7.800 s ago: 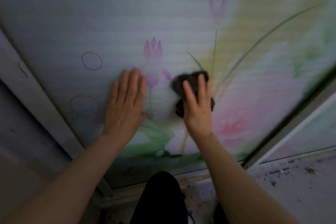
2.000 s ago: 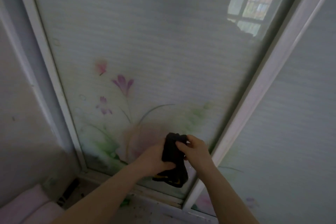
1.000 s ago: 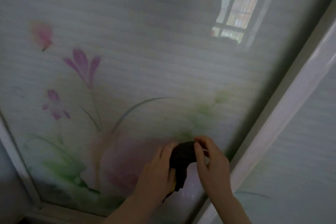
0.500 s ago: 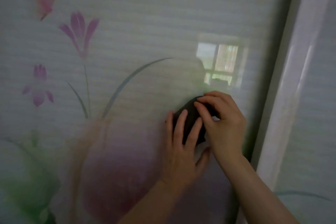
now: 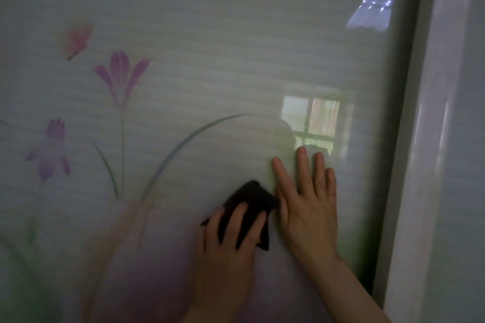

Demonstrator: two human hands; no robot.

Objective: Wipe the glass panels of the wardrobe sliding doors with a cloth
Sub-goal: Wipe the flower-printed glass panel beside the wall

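Note:
A frosted glass panel (image 5: pixel 210 60) printed with purple flowers and green stems fills most of the view. A small dark cloth (image 5: pixel 252 199) lies flat against the glass low in the middle. My left hand (image 5: pixel 231 241) presses the cloth to the panel with straight fingers spread over it. My right hand (image 5: pixel 307 202) rests flat on the bare glass just right of the cloth, fingers straight and pointing up, its thumb side touching the cloth's edge.
A pale door frame (image 5: pixel 430 139) runs top to bottom at the right, with a second glass panel (image 5: pixel 472 191) beyond it. A window reflection (image 5: pixel 312 120) shows on the glass above my right hand.
My right hand has let go of the cloth and now lies flat on the glass beside it. My left hand has taken the cloth over and slid it down and left.

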